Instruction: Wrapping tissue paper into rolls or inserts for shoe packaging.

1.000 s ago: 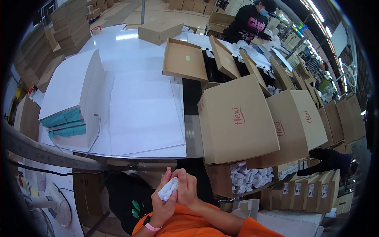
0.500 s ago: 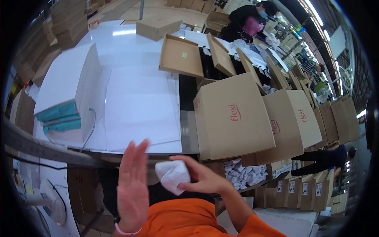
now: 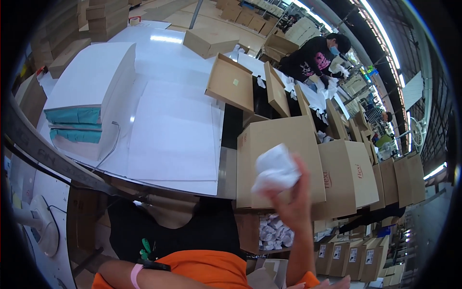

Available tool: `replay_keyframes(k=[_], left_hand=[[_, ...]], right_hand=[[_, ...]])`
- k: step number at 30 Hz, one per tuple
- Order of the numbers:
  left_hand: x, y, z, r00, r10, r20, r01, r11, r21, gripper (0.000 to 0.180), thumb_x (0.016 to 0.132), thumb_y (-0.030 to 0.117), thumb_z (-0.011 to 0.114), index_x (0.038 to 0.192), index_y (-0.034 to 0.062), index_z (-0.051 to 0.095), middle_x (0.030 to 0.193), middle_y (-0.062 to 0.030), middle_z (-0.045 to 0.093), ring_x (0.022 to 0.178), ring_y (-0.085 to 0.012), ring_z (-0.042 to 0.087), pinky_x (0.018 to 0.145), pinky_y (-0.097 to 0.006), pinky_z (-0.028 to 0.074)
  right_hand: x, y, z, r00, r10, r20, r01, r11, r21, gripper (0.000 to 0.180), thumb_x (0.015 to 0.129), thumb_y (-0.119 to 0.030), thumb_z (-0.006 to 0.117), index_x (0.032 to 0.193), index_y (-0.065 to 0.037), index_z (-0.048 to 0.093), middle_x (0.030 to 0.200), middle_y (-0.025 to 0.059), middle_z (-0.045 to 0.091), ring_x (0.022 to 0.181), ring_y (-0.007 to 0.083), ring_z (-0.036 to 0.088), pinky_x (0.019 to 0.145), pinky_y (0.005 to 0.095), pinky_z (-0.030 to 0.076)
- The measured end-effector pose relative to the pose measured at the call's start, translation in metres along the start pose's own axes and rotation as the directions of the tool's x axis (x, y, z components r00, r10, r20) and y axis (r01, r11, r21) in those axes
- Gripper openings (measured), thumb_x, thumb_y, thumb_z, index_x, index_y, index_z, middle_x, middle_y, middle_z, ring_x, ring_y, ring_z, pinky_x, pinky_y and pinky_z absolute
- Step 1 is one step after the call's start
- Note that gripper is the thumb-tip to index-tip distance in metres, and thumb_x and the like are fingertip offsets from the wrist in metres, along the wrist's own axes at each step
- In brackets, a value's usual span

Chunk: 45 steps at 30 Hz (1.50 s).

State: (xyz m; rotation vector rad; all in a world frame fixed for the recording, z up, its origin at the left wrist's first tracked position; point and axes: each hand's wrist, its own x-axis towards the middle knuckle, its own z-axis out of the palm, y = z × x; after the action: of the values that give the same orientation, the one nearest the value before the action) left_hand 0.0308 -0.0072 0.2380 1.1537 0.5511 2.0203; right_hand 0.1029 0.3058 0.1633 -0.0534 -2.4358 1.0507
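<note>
In my right hand [image 3: 295,204], which is raised over the front cartons, is a crumpled wad of white paper [image 3: 275,169]. The fingers curl around its right and lower side, a little blurred by motion. My left forearm lies across my body along the lower edge. Only some fingers of my left hand [image 3: 332,283] show at the bottom, stretched out to the right of my right forearm; the rest is cut off. Behind the wad stands a brown carton [image 3: 250,183]. Below it, a bin holds several more crumpled paper wads [image 3: 275,233].
White sheets [image 3: 173,139] lie flat on the table beside a tall paper stack [image 3: 91,77]. A metal rail [image 3: 62,164] bounds the near left. Open boxes [image 3: 231,84] run toward a co-worker [image 3: 313,60] at the back. Cartons [image 3: 353,257] stand low at right.
My right hand has carried the paper wad up and to the right, over the cartons. My left hand has swung from upright in front of me down across my body to the lower right.
</note>
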Motion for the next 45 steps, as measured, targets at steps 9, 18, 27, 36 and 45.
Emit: replay_keyframes(k=[9,18,27,36,45], left_hand=[[0.004,0.003,0.001,0.907,-0.097,0.411,0.106,0.994,0.002,0.078,0.122,0.053,0.021,0.179,-0.001,0.026,0.188,-0.0237,0.017,0.176,-0.0402,0.006,0.137,-0.059,-0.006],[-0.091,-0.024,-0.034,0.982,0.187,-0.021,-0.184,0.98,0.079,0.054,0.115,0.044,0.063,0.154,0.0066,0.07,0.159,-0.0223,0.066,0.163,-0.0459,0.044,0.14,-0.057,0.016],[-0.288,-0.095,-0.084,0.312,-0.184,-0.932,0.913,-0.213,0.347,0.053,0.1,0.031,0.078,0.152,0.0206,0.073,0.176,-0.0191,0.044,0.167,-0.0522,0.026,0.135,-0.069,0.018],[-0.291,-0.125,-0.145,0.088,-0.384,-0.919,0.876,-0.41,0.255,0.063,0.109,0.054,0.062,0.165,0.0256,0.061,0.186,-0.019,0.027,0.172,-0.056,-0.001,0.133,-0.077,0.001],[-0.369,-0.126,-0.208,0.41,-0.1,-0.907,0.723,-0.571,0.39,0.056,0.105,0.036,0.076,0.157,0.0179,0.067,0.172,-0.0193,0.051,0.163,-0.0463,0.039,0.134,-0.059,0.03]], right_hand=[[0.144,0.008,-0.117,0.748,-0.461,-0.478,0.344,0.885,-0.314,0.092,0.106,-0.033,0.079,0.176,-0.007,0.026,0.172,0.0234,0.043,0.142,0.0373,0.06,0.117,0.0476,0.057],[0.142,0.031,-0.069,0.941,0.161,-0.297,-0.185,0.981,-0.053,0.063,0.113,-0.019,0.067,0.17,-0.003,0.043,0.152,0.0144,0.065,0.127,0.0193,0.068,0.11,0.0362,0.055],[-0.035,0.068,0.056,0.256,0.202,0.945,-0.473,0.879,-0.06,0.061,0.116,-0.046,0.061,0.169,-0.016,0.053,0.147,0.0168,0.073,0.129,0.0313,0.071,0.109,0.0424,0.058],[-0.23,0.145,0.149,0.794,0.522,0.312,-0.448,0.849,-0.282,0.063,0.113,-0.047,0.064,0.167,-0.017,0.053,0.171,0.028,0.045,0.159,0.0462,0.043,0.127,0.0557,0.042],[-0.389,0.266,0.14,0.513,0.839,0.179,-0.846,0.53,-0.062,0.059,0.106,-0.031,0.072,0.159,-0.009,0.059,0.159,0.0249,0.059,0.143,0.043,0.062,0.119,0.046,0.051]])
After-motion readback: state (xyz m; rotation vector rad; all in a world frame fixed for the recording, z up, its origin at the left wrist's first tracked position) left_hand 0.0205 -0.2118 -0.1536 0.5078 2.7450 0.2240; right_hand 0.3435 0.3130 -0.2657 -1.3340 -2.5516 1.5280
